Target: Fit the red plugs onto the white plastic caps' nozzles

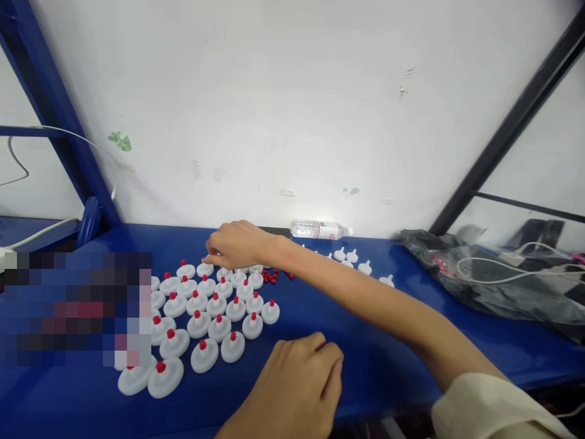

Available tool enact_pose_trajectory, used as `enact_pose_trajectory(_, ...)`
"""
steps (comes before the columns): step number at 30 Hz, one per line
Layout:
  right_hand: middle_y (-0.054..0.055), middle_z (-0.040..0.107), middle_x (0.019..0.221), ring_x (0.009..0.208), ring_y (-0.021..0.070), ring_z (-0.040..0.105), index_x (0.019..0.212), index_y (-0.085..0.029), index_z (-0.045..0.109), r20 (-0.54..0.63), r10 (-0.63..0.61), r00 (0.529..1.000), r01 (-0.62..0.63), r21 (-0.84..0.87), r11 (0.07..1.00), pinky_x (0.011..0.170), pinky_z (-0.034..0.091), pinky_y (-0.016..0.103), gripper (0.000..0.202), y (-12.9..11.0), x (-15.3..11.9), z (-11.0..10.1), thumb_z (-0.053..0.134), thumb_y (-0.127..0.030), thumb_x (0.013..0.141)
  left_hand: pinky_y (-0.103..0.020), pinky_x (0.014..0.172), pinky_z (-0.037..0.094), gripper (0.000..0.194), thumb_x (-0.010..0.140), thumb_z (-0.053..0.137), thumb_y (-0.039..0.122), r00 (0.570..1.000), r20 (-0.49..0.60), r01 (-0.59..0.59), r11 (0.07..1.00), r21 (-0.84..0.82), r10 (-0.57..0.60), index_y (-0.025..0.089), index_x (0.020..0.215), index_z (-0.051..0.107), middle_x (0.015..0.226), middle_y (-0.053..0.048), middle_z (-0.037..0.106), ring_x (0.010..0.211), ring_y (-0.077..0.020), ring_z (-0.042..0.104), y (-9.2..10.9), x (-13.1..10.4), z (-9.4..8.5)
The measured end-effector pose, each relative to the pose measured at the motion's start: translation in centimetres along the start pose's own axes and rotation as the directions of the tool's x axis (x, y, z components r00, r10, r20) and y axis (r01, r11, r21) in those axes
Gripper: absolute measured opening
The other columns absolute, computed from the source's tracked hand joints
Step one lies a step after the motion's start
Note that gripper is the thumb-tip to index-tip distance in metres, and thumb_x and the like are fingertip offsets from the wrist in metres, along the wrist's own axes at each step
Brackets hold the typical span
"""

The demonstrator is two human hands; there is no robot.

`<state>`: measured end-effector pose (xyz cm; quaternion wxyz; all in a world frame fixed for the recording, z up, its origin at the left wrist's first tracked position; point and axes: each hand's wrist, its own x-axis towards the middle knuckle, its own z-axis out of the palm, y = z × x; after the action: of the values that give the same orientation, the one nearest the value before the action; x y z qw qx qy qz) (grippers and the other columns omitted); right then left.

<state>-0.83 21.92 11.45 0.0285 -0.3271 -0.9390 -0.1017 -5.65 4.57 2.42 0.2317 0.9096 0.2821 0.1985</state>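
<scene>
1. Fingers [214,242] of the right hand [242,245], left of center, touch or nearly touch a white disc [205,269]; grip unclear.
2. Left hand [299,384], bottom center, is curled, contents hidden.
3. Pixelation hides some red-tipped discs [165,378], lower left.
4. Bottle label [326,230], center: illegible.

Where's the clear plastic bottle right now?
In the head view, the clear plastic bottle lies on its side at the back of the blue table, right of centre, by the white wall.
</scene>
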Motion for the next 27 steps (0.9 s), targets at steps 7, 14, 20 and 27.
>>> enact_pose_trajectory(7,0.003,0.075,0.086,0.074,0.019,0.063,0.085,-0.02,0.073,0.007,-0.028,1.0,0.028,0.044,0.999,0.058,0.03,0.03,0.016,0.4,-0.7,1.1,0.065,-0.025,0.098,-0.028,0.069,0.047,0.029,0.1,0.043,0.018,0.999,-0.033,-0.02,0.999,0.026,0.021,0.026,0.095,0.071,0.091,-0.002,0.073,0.08,-0.0176,0.071,-0.1,0.0,0.2)
enact_pose_trajectory(14,0.001,0.077,0.096,0.087,0.0161,0.065,0.097,-0.019,0.075,-0.183,0.081,0.98,-0.059,0.124,0.991,0.066,0.034,0.028,0.016,0.7,-5.4,-3.6,0.062,-0.026,0.103,-0.03,0.07,0.048,0.032,0.101,0.04,0.022,0.988,-0.145,0.035,0.996,-0.077,-0.046,0.026,0.099,0.071,0.086,-0.002,0.072,0.077,-0.0181,0.071,0.0,0.1,0.2)
enact_pose_trajectory(20,0.002,0.075,0.094,0.081,0.0155,0.067,0.101,-0.021,0.076,-0.132,0.151,0.98,-0.146,0.046,0.988,0.065,0.036,0.027,0.015,-2.3,-15.5,-7.4,0.062,-0.028,0.104,-0.038,0.073,0.05,0.046,0.098,0.049,0.055,0.895,-0.271,0.293,0.924,-0.245,-0.355,0.023,0.127,0.065,0.075,0.001,0.069,0.065,-0.0208,0.068,-0.4,0.5,0.8)
enact_pose_trajectory(27,-0.001,0.076,0.093,0.078,0.0134,0.069,0.098,-0.023,0.075,0.017,0.286,0.958,-0.283,0.219,0.934,0.064,0.039,0.026,0.015,-4.7,-21.7,-5.8,0.062,-0.027,0.104,-0.033,0.063,0.048,0.05,0.101,0.045,0.054,0.892,-0.25,0.281,0.896,-0.344,-0.376,0.023,0.139,0.052,0.089,0.002,0.073,0.053,-0.0139,0.063,-0.5,0.3,0.3)
